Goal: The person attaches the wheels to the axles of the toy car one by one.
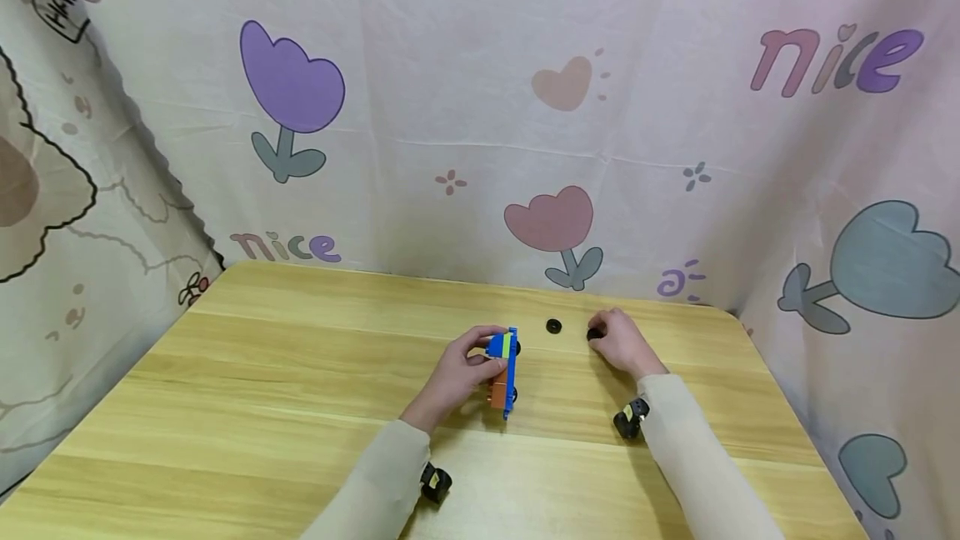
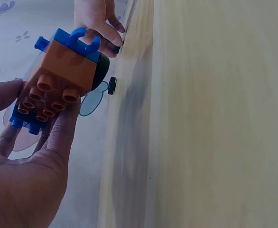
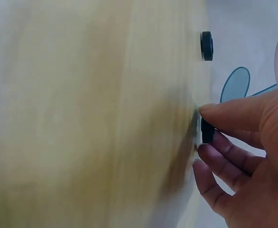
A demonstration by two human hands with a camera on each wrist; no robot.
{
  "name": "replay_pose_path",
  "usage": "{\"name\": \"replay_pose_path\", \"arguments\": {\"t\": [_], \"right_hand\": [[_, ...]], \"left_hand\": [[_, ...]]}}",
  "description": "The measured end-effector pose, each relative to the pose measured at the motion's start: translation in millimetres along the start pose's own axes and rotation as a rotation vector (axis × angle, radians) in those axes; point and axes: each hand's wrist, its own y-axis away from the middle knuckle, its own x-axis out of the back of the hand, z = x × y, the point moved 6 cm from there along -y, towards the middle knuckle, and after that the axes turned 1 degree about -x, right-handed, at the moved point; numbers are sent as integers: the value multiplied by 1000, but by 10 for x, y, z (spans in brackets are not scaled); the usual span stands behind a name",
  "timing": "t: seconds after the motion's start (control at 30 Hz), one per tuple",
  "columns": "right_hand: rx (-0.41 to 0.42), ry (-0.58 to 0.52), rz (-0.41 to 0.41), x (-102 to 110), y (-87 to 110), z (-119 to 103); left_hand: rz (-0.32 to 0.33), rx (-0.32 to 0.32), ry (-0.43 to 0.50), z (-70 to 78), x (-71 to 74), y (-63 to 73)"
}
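Toy [image 1: 512, 373] partly behind left grip [image 1: 456, 372], black disc [image 1: 594, 334] partly behind right grip [image 1: 624, 342], sleeves [image 1: 697, 457] cropped

wood-grain table [image 1: 262, 373] — a black wheel [image 1: 553, 326] lies there

A flower-printed cloth [image 1: 465, 107] hangs behind the wooden table [image 1: 300, 373].

My toy vehicle [image 2: 65, 66] looks like smooth moulded plastic with a soft gloss. The pinched wheel [image 3: 207, 130] and the loose wheel [image 1: 553, 326] look matt, rubber or plastic, I can't tell which. The table [image 1: 300, 373] shows smooth wood grain with a light sheen. The backdrop [image 1: 420, 90] is matt printed cloth, lightly creased; my sleeves [image 1: 375, 482] look like matt fabric, and the wrist cameras [image 1: 437, 482] like hard plastic.
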Motion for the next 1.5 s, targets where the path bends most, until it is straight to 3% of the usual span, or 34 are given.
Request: {"name": "replay_pose_path", "arguments": {"t": [0.37,0.63,1.0,1.5], "right_hand": [[27,-54,15,55,161,-112],[95,-62,27,98,217,-232],[103,-103,73,140,319,-294],[104,-132,62,112,369,-325]], "left_hand": [[10,-5,-14,-19,39,-1],[5,-3,-23,-8,42,1],[10,-2,-10,-7,42,2],[29,3,-24,-12,90,-28]]}}
